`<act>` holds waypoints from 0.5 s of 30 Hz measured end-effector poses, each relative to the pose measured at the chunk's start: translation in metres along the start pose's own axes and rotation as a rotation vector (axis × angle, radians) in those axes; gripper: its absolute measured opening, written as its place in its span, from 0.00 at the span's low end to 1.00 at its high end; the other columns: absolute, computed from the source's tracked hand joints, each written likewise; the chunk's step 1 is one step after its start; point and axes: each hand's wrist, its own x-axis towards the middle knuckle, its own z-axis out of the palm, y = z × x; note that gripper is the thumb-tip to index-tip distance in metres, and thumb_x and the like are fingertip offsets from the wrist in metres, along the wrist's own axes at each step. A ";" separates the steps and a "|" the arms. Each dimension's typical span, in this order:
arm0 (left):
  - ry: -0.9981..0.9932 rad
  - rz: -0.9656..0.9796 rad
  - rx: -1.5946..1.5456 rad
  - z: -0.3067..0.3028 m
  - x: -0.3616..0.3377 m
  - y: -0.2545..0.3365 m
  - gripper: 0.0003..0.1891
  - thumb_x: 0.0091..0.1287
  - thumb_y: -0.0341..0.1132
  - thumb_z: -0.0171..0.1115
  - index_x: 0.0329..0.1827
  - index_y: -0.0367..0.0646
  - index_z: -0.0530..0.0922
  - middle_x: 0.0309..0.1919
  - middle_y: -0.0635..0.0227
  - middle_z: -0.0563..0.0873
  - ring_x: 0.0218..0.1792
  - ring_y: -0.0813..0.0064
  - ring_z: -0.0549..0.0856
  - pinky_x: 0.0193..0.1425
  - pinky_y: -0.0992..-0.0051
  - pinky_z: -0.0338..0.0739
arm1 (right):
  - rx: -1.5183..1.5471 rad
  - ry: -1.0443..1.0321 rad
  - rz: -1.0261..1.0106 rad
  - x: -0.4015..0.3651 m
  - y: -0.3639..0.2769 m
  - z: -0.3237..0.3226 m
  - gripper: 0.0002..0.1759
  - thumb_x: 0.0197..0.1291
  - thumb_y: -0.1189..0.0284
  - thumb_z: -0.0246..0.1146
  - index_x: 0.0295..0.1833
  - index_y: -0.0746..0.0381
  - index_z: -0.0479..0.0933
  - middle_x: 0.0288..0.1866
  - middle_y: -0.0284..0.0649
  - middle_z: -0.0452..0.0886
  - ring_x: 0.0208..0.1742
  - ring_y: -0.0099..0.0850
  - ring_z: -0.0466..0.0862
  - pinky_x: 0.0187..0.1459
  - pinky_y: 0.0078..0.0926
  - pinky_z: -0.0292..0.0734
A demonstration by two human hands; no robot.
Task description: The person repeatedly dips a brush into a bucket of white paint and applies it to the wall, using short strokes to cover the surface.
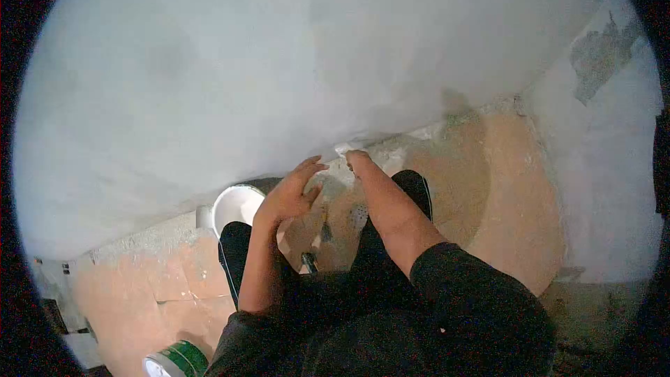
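Note:
My right hand (358, 160) is closed low down by the foot of the pale wall (209, 84). From its fingers a small white object (342, 148) sticks out against the wall's base; I cannot tell what kind it is. Fingers spread, my left hand (289, 195) hovers to the left of it and holds nothing. Just left of that hand, a white bucket (222, 204) stands near the wall, partly covered by my knee.
White smears and crumbs lie on the orange-brown floor covering (516, 188) along the wall. A dark-handled tool (309, 262) is between my legs. A green and white tub (183, 359) sits at lower left. Another wall (607, 174) with a grey patch meets this one at right.

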 end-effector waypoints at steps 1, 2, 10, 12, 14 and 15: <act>-0.002 -0.015 -0.012 -0.006 -0.009 -0.010 0.23 0.63 0.28 0.59 0.64 0.41 0.70 0.70 0.51 0.67 0.69 0.49 0.67 0.72 0.60 0.64 | -0.115 -0.018 0.017 -0.006 0.004 0.014 0.20 0.63 0.55 0.57 0.26 0.60 0.71 0.20 0.37 0.70 0.19 0.30 0.65 0.23 0.41 0.58; 0.013 -0.080 -0.055 -0.015 -0.013 -0.024 0.23 0.63 0.28 0.59 0.63 0.40 0.71 0.68 0.50 0.68 0.68 0.50 0.68 0.71 0.60 0.65 | -0.126 -0.024 0.025 -0.007 -0.001 0.028 0.20 0.63 0.55 0.57 0.26 0.60 0.71 0.20 0.37 0.70 0.19 0.30 0.65 0.23 0.41 0.58; 0.268 -0.243 -0.054 -0.041 -0.048 -0.102 0.21 0.65 0.28 0.58 0.63 0.43 0.72 0.65 0.55 0.73 0.65 0.55 0.73 0.65 0.61 0.71 | -0.471 -0.396 -0.130 -0.026 -0.027 0.114 0.27 0.59 0.45 0.60 0.34 0.61 0.78 0.22 0.34 0.72 0.19 0.28 0.66 0.21 0.35 0.64; 0.303 -0.300 -0.043 -0.054 -0.067 -0.119 0.21 0.67 0.30 0.59 0.64 0.46 0.72 0.65 0.58 0.73 0.65 0.59 0.73 0.63 0.60 0.74 | -0.479 -0.423 -0.198 -0.053 -0.039 0.133 0.27 0.59 0.45 0.60 0.33 0.61 0.77 0.21 0.35 0.72 0.19 0.28 0.66 0.21 0.34 0.63; 0.359 -0.350 -0.051 -0.048 -0.055 -0.120 0.21 0.64 0.30 0.59 0.62 0.38 0.72 0.62 0.50 0.75 0.64 0.51 0.73 0.67 0.62 0.69 | -0.453 -0.506 -0.255 -0.040 -0.041 0.151 0.27 0.59 0.41 0.60 0.36 0.56 0.75 0.17 0.28 0.60 0.15 0.21 0.54 0.16 0.24 0.47; 0.375 -0.372 -0.046 -0.049 -0.056 -0.128 0.21 0.64 0.30 0.59 0.62 0.38 0.72 0.62 0.50 0.75 0.64 0.51 0.73 0.67 0.62 0.69 | -0.469 -0.528 -0.260 -0.023 -0.040 0.168 0.27 0.59 0.41 0.60 0.36 0.56 0.75 0.17 0.28 0.60 0.15 0.21 0.54 0.16 0.24 0.47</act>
